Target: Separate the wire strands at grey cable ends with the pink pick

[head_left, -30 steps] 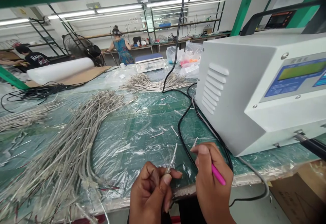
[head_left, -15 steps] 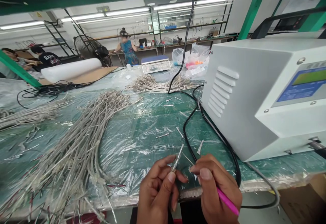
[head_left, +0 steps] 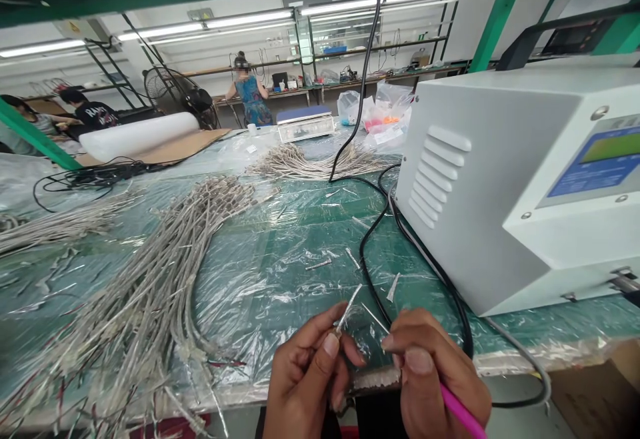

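Left of the white machine [head_left: 505,179], pretty far over, sits the big heap of grey braided cables [head_left: 145,292] on the plastic-covered green table [head_left: 280,226]; looks to me like that's the pile waiting its turn, and it's a large one, so I'd guess plenty of work is left; another, smaller bundle [head_left: 310,162] lies further back, left of the machine's rear corner, though I can't tell whether those are finished or not; short clipped bits [head_left: 320,264] are scattered on the plastic just left of the machine's vented side, so some trimming seems done already.

Closer to the table edge, below and left of the machine, the left hand [head_left: 305,379] pinches one cable end [head_left: 347,309] between thumb and forefinger, fingers curled in tight, the stripped silvery tip poking up toward the machine; next to it, nearly under the machine's front corner, the right hand [head_left: 435,379] has its fingers closed round a pink tool [head_left: 463,416], with thumb and fingertip also nipping a thin strand [head_left: 375,318] that runs off the cable tip; the two hands are almost touching.
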`<state>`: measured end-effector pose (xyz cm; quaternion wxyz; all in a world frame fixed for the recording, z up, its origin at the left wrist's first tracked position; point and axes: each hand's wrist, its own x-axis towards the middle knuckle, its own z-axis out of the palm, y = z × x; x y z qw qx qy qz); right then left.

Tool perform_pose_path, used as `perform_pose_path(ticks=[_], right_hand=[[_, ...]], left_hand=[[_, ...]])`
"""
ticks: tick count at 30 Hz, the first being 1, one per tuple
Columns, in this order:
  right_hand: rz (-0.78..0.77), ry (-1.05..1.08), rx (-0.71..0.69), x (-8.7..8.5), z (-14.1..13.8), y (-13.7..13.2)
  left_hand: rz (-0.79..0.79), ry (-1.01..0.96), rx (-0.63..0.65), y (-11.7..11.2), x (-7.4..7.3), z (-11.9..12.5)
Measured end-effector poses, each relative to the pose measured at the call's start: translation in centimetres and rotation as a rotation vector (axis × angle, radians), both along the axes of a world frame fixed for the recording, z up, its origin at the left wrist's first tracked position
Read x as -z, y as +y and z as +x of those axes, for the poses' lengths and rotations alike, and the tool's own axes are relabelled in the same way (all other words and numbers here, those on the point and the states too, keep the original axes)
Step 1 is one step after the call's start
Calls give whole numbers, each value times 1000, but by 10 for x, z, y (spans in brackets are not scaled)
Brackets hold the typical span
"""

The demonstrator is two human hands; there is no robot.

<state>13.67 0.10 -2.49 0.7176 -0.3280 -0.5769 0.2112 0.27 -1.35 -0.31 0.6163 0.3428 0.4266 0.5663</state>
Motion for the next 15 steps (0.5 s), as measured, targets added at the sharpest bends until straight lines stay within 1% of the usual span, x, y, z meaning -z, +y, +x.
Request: perform_pose_path(ticks=[3,6,11,15], right_hand=[[16,-110,-80,0,5,0],[24,-185,-137,-2,7,0],[30,-175,-105,-3,6,1],[27,-206,-110,-6,5,2]], left_hand=[[-12,-11,6,1,0,0],[-34,10,-35,0,-1,2],[-12,15,-32,-1,-1,1],[6,1,-21,-2,0,0]])
